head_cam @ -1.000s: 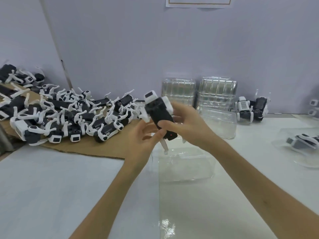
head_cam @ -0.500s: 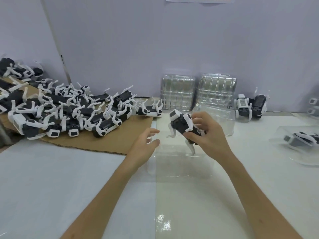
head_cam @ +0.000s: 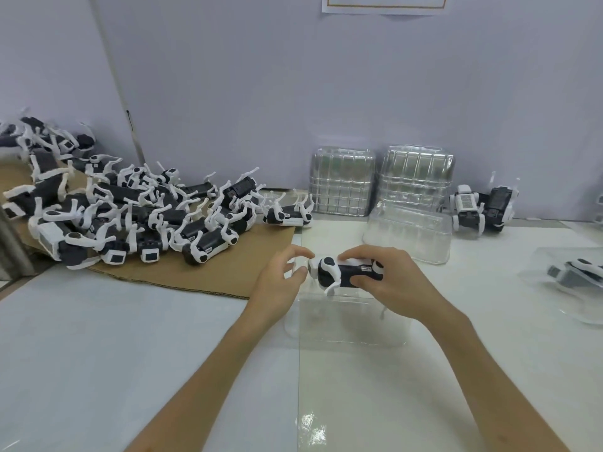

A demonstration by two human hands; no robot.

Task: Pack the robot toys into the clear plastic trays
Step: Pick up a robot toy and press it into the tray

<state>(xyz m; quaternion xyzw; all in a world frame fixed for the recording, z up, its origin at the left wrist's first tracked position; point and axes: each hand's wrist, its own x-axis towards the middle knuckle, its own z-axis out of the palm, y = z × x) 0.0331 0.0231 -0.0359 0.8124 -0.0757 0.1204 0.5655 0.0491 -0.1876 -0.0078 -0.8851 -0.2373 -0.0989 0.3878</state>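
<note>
Toy (head_cam: 343, 274) level in right grip (head_cam: 391, 282), above tray (head_cam: 346, 326) | left grip (head_cam: 280, 283) loose, perhaps touching head

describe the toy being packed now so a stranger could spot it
On the table, right of the cardboard heap of toys, a clear tray lies mid-table. The toy is over it. Unlike all others, it is gripped by the right hand, left hand beside its head.

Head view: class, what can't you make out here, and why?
Paper, head view: cut off by top edge.
Toy label, head view: too small to read.
Toy's rear, head view: covered by right hand.
Left hand grip on toy, head view: blurred.
Pile count, head view: toys overlap.
</note>
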